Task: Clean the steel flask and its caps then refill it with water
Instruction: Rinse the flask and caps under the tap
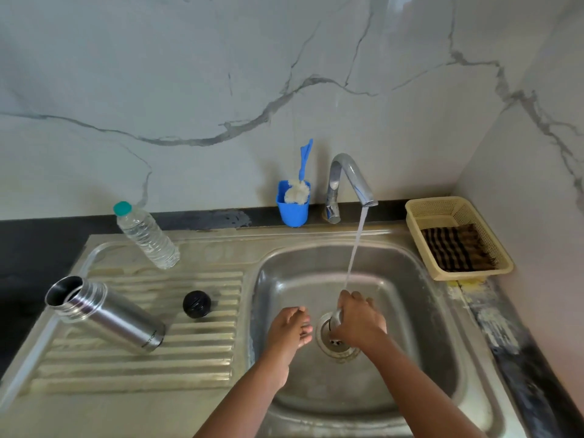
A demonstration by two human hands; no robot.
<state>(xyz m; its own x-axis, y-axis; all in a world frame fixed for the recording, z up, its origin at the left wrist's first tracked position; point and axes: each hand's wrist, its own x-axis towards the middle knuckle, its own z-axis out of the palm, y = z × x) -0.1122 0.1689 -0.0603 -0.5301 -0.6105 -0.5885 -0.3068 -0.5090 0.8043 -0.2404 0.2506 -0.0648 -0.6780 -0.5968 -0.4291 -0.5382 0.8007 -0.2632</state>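
One cap is under the water now: the right hand (358,320) has its fingers curled round a small steel cap (335,318) and holds it low in the sink (410,298), just above the drain (339,346), while the stream from the tap (350,181) lands on the knuckles. The left hand (292,327) hangs beside it with fingers loosely bent, holding nothing and apart from the cap.

The flask (107,314) stands on the ribbed drainboard (196,368) left of the basin, well apart from both hands. In this wide view its long axis leans, the open mouth up and to the left and the base down to the right near the black cap (197,304), which sits just beside it on the ribs. A plastic water bottle (145,235) stands behind it.

What could go wrong, as I judge it: the wet steel cap is small and slick, so a loose grip under the running water could let it drop onto the drain and clatter or lodge there. Water striking the knuckles may splash out toward the basket (455,213) with its cloth on the right. The flask rests on uneven ribs, so a careless reach for it or the black cap could tip it. The black cap could also roll along the grooves if nudged.
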